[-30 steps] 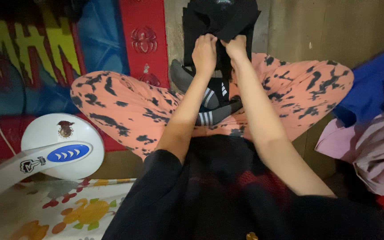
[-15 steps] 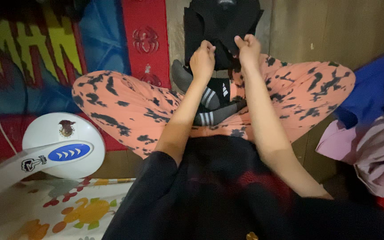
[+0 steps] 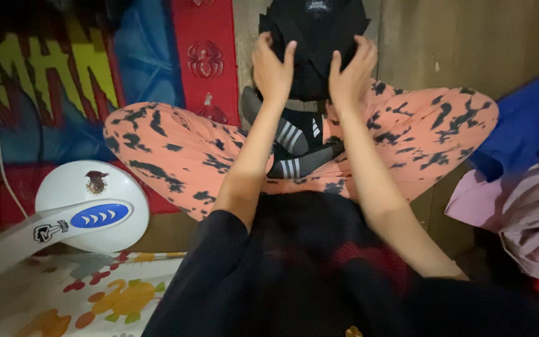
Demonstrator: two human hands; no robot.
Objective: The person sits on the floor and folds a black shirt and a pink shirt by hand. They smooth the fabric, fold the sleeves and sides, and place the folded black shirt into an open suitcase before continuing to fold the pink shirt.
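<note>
We noted a white fan base (image 3: 88,203) with a blue oval panel at lower left; a red, blue and yellow comic-print blanket (image 3: 95,75) behind it; a pale animal-print mat (image 3: 82,296) below; pink and blue cloths (image 3: 519,193) heaped at right.

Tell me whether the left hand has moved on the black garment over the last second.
Yes. The left hand has slid up and slightly left on the black garment, away from the grey striped sock, and has gone from a pinching grip to flat, open fingers.
</note>
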